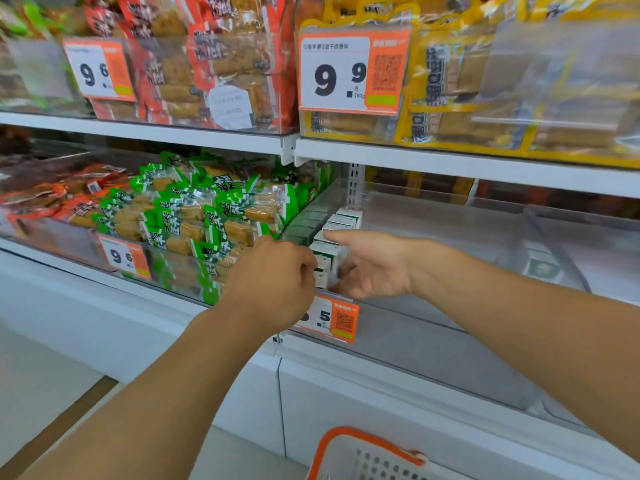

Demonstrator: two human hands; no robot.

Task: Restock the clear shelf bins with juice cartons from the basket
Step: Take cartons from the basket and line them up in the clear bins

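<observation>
Several white-and-green juice cartons [341, 223] stand in a row along the left wall of a clear shelf bin [450, 230]. My left hand [273, 282] reaches over the bin's front edge and its curled fingers grip the front carton [325, 265]. My right hand [370, 265] is inside the bin on that carton's right side, thumb stretched over the cartons and fingers loosely curved beside them. The white basket with an orange rim [367, 455] shows at the bottom edge; its contents are hidden.
A neighbouring bin on the left holds green snack packs [207, 209] and red ones [52, 199]. Price tags [336, 320] hang on the bin fronts. The shelf above carries red and yellow packs [450, 81]. Another carton [540, 265] shows through the clear divider at right.
</observation>
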